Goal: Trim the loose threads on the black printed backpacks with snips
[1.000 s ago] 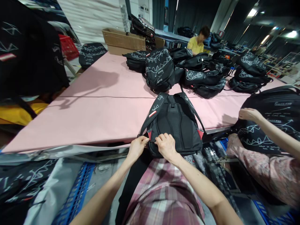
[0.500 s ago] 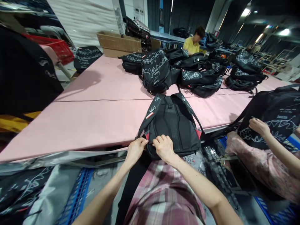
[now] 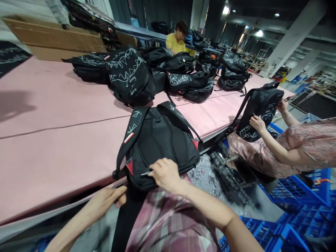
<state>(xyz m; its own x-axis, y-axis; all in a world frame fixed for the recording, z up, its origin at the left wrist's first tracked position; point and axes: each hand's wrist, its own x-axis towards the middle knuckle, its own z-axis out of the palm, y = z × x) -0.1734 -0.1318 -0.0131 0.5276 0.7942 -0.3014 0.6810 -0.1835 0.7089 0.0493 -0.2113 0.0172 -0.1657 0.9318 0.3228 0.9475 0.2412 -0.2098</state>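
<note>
While the right hand (image 3: pixel 166 175) grasps a pointed metal tool (image 3: pixel 146 173), angle its tip off the backpack (image 3: pixel 154 147) — whether the left hand (image 3: pixel 111 197) holds anything, I cannot tell.

Script on the front bag (image 3: pixel 128 71) of the pile seems to read "Success". Marks on the near bag's (image 3: pixel 157 148) strap label (image 3: pixel 128 138), co-worker's bag (image 3: pixel 259 110) and back sign (image 3: pixel 202 32) are too small to read.
</note>
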